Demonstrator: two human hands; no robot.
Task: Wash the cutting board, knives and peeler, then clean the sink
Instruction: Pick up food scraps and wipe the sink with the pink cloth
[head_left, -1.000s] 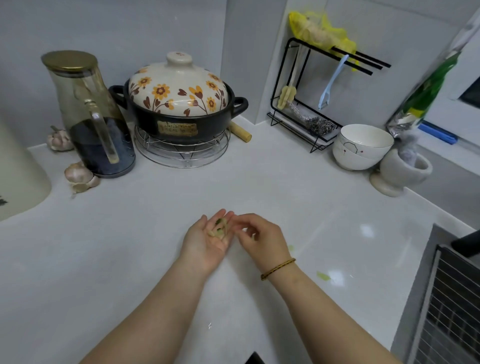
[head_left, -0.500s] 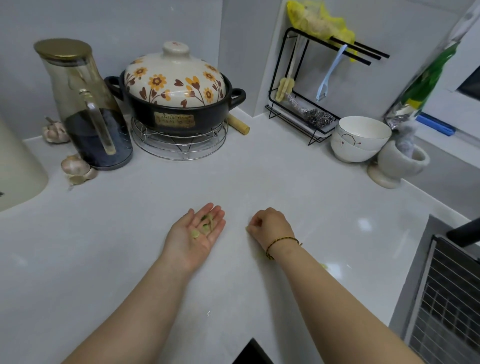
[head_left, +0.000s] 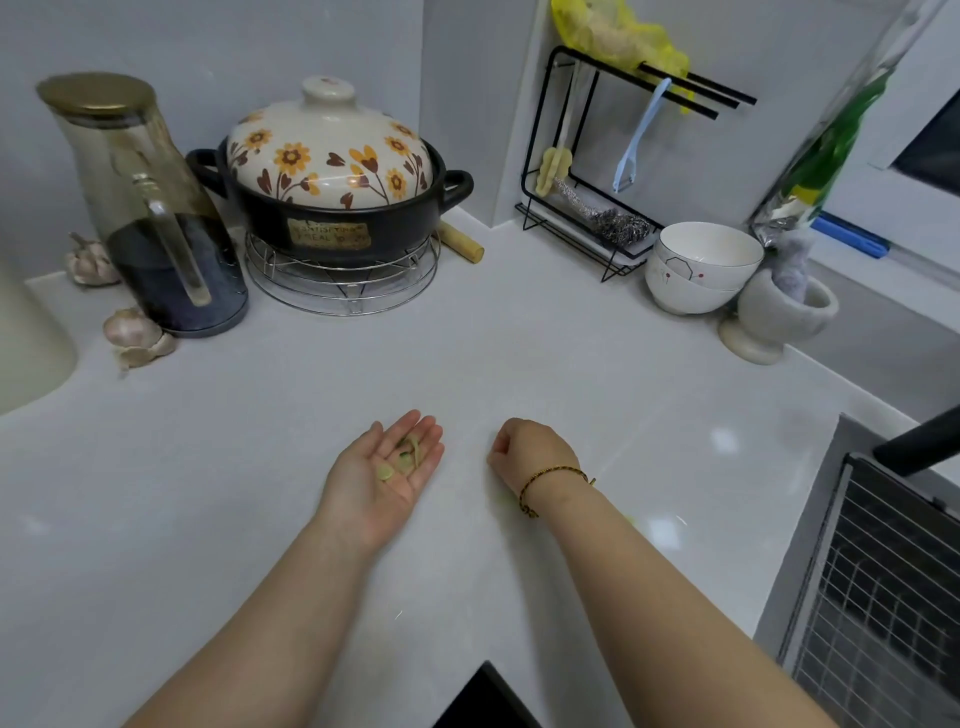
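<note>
**Hands part; loose scraps ride on a flat palm**

A second ago the two hands met over the left palm. Now they are apart, and the right hand (head_left: 530, 449) has gone back down to the bench (head_left: 519, 353). Its knuckles are up and its fingers curled under, so I cannot tell whether they pinch anything. The left hand (head_left: 384, 483) lies palm up with the fingers straight, carrying a few green scraps (head_left: 406, 457) that nothing holds in place.

That is the main risk. If the palm tilts on the way to the sink (head_left: 810, 545), the bits will probably slide off onto the bench; cupping the fingers would guard against it.

Faint green bits (head_left: 629, 519) lie just beside the right forearm. A sweep of that arm could smear them or carry them off unnoticed.

If the scraps are dropped into the sink, they may catch in the wire rack (head_left: 883, 597) there and make more to clean.

The peeler (head_left: 636, 140) hangs on the black stand (head_left: 535, 171) in the corner, well apart from both hands. No cutting board or knives are in view.
</note>
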